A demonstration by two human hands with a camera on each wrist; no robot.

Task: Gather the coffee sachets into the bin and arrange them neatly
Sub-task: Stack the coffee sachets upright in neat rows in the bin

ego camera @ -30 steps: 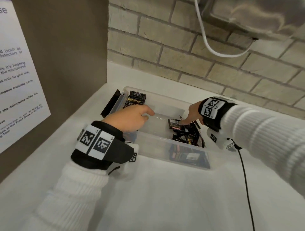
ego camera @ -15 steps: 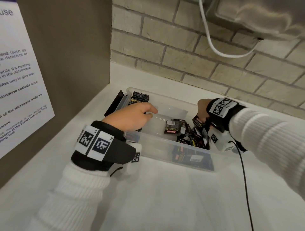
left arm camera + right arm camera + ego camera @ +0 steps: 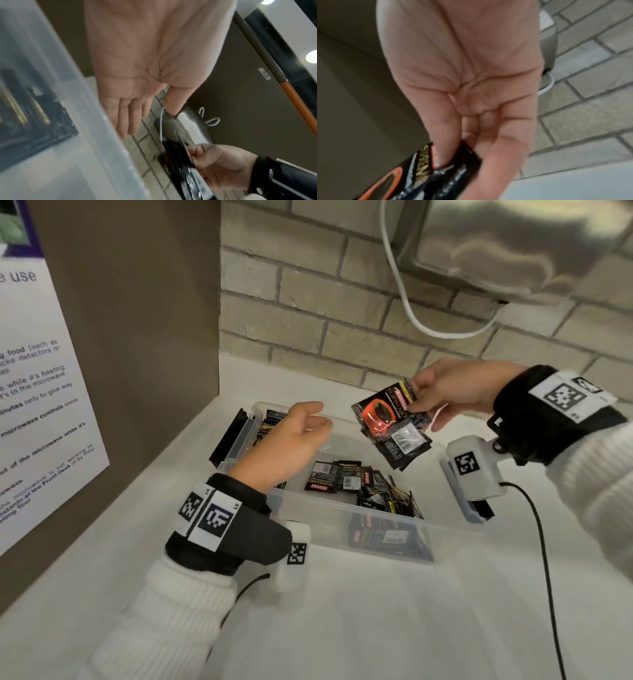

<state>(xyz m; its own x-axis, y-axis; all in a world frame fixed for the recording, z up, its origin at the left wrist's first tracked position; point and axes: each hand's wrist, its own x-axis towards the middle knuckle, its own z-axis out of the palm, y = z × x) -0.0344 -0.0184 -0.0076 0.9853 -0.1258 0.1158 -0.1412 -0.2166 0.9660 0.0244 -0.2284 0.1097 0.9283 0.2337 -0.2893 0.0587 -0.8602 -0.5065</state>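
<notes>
The clear plastic bin (image 3: 342,518) sits on the white tabletop (image 3: 376,611) below the brick wall (image 3: 308,313), and everything here is placed against it. Its right end is hidden behind the camera unit strapped under the right wrist, and its far left corner is partly covered by the left hand (image 3: 291,440). In the left wrist view the bin wall (image 3: 68,108) is a blurred, milky sheet, and the sachets behind it show only as dark smears with gold streaks.

The right hand (image 3: 455,392) is raised above the bin's right half, its grip pinching a small bunch of held sachets (image 3: 394,422) by their top edge between thumb and fingers; the right wrist view shows that pinch (image 3: 447,159) close up, though soft with blur. How many packets are in the bunch is hard to count. The front one is glossy black with an orange-red cup ring and gold lettering; one behind it shows a white label.

The left hand hovers over the bin's left part, fingers loosely extended, its grip empty.

Inside the bin, a row of sachets (image 3: 274,422) stands on edge at the left end, and loose sachets (image 3: 359,484) lie jumbled toward the right, black with red and gold print.
</notes>
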